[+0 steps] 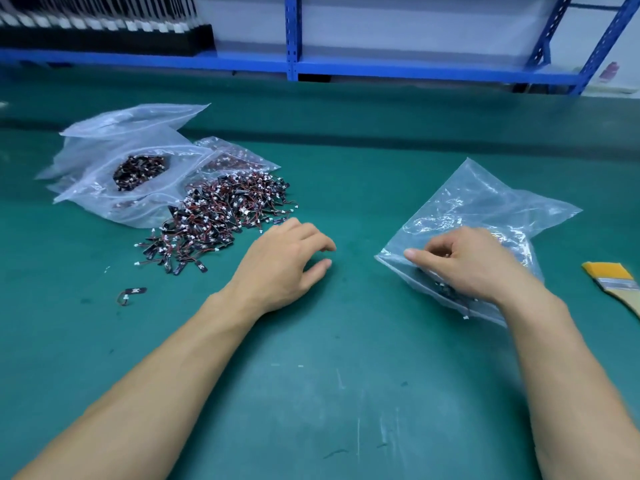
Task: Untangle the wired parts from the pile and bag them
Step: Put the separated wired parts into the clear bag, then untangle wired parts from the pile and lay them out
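On the green counter (329, 393) the pile (221, 216) of wired parts lies left of centre, just beside a heap of full bags (138, 171), with one stray part (133, 292) nearer the person. The left hand (287, 265) is close to the pile's near edge, its grip loose, fingers half curled and holding nothing. The right hand (474, 265) lies on the bag (485, 209) being filled, its grip closed, thumb and curled fingers seemingly pinching the film near the mouth. Some parts already show through the plastic.

The risks, as I judge them: the film is slack and slippery, so a weak pinch could let the mouth flop and spill parts. One white connector (465, 318) already shows at the bag's near edge. A hasty pull at the pile could drag out a snagged clump or strain the thin wires. The stray part could easily be missed.
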The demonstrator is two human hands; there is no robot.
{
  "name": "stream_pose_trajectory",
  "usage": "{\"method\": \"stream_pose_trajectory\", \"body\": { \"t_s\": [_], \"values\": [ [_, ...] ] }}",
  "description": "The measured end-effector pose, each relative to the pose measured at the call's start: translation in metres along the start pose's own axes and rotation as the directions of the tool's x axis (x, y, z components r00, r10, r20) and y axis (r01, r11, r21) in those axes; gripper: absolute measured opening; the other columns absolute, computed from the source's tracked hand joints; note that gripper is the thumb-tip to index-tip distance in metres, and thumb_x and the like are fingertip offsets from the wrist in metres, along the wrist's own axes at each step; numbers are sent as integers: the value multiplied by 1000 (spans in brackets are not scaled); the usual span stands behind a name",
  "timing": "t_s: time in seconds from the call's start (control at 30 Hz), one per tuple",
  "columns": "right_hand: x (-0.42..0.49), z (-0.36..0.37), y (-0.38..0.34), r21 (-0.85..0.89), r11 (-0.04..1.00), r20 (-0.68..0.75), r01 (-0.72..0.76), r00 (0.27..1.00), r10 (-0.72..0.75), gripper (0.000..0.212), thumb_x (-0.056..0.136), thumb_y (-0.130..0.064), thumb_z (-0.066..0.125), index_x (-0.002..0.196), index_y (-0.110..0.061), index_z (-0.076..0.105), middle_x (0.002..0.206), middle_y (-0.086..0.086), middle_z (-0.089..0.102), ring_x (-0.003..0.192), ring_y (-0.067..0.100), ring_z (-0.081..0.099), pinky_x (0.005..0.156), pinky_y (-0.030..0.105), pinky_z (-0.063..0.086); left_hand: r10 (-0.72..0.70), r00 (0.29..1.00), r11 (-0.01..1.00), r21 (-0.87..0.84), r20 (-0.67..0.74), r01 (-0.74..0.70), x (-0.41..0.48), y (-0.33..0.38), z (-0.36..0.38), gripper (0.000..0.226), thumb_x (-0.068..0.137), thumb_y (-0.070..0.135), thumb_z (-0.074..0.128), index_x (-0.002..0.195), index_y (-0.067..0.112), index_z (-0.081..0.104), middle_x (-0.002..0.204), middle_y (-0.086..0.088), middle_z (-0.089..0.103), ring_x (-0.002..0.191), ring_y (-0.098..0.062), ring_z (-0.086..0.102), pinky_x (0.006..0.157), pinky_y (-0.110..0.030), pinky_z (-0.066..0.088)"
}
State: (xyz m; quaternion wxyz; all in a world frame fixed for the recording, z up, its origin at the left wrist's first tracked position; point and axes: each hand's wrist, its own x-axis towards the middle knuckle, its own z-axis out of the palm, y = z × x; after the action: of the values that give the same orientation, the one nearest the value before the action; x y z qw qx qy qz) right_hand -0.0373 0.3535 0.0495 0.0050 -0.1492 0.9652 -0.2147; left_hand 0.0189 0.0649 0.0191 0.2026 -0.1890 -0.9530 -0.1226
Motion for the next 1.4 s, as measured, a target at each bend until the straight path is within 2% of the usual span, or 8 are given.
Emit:
{"method": "stream_pose_trajectory", "body": {
  "t_s": [0.23,0.4,0.57,0.9,1.03,1.17,1.3,1.4],
  "values": [
    [0,0,-6,-203,946,-143,-252,964,226,46,79,-67,64,62,-24,63,56,-9,64,65,16,62,54,27,36,-376,926,914,173,28,366,-5,-42,1,58,95,58,48,142,24,50,145,5,49,136,-22,36,111,-41,31],
    [1,21,-28,-135,991,-155,2,988,-23,37,83,-59,67,107,-31,69,107,-13,67,103,18,60,76,34,46,-412,895,892,276,169,359,1,-36,13,76,93,73,20,151,28,37,158,5,35,150,-18,18,124,-43,0],
    [4,36,-29,-183,983,-10,21,1000,-23,50,83,-64,64,121,-32,64,112,-13,58,113,16,55,84,37,50,-344,912,930,218,222,297,-2,-32,7,71,93,72,23,147,31,43,154,11,38,146,-14,27,123,-49,-6],
    [6,19,-8,-194,943,-111,-269,962,251,34,82,-60,65,97,-29,64,78,-11,69,91,22,63,75,34,52,102,964,965,-260,245,-36,-14,3,-2,39,94,44,61,132,32,60,132,15,60,123,-11,52,107,-37,39],
    [2,19,-15,-269,916,-197,-298,948,251,28,81,-58,65,86,-30,64,65,-11,65,77,23,59,62,30,39,103,992,898,-436,75,-60,-13,5,-4,30,95,22,65,125,23,67,122,10,66,112,-13,59,101,-34,44],
    [2,27,-28,-170,981,-258,-89,965,43,25,87,-47,66,104,-29,69,105,-7,68,101,24,61,78,37,49,-47,997,935,-349,59,65,-11,-8,-3,39,95,10,61,132,21,62,128,6,62,118,-17,53,107,-28,36],
    [-2,44,-42,38,918,-61,396,918,-393,28,90,-21,69,119,-20,68,122,-7,62,107,21,52,97,40,45,-17,973,949,-304,229,88,-9,-14,2,55,91,-5,50,138,21,56,139,10,55,131,-15,44,111,-44,35],
    [-3,55,-48,77,868,30,490,869,-494,35,91,-19,68,126,-20,66,126,-11,60,109,18,48,100,34,42,-1,963,962,-261,271,75,-9,-15,3,51,92,1,52,136,26,58,136,15,57,129,-14,45,108,-46,37]
  ]
}}
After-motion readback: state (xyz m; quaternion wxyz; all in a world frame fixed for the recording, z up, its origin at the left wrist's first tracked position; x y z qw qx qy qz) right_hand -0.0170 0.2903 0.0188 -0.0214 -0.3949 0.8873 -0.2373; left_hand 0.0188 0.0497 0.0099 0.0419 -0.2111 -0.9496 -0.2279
